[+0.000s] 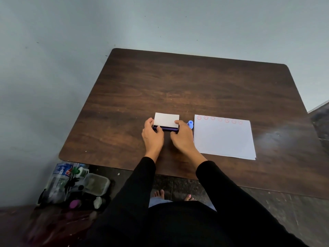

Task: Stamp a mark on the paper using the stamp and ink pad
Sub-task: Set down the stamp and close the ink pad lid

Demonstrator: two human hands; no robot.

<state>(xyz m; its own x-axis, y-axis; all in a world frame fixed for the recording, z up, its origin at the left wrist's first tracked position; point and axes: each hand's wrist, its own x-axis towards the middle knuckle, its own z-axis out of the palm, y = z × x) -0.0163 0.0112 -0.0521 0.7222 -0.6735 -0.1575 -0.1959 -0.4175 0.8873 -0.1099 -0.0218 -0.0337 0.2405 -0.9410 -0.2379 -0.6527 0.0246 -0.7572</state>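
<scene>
The big brown desk [195, 86] is filling the middle of the frame, pushed against a grey wall, so the person is standing at its near edge to reach things.

The paper [224, 138] is lying flat at the right of the middle, close to the hands. A row of small red smiley marks is running along its top edge, and the rest is bare, so there is lots of room for a new mark.

The ink pad [166, 122] is sitting just left of the paper. Its white lid is tilting up at the front, showing a dark base. The left hand [153, 134] is gripping the left end of the base, likely to keep it from sliding. The right hand [181, 136] is pinching the lid's right corner, probably opening it.

The little blue stamp [190, 124] is waiting between the ink pad and the paper, partly hidden behind the right hand. No one is holding it.
</scene>
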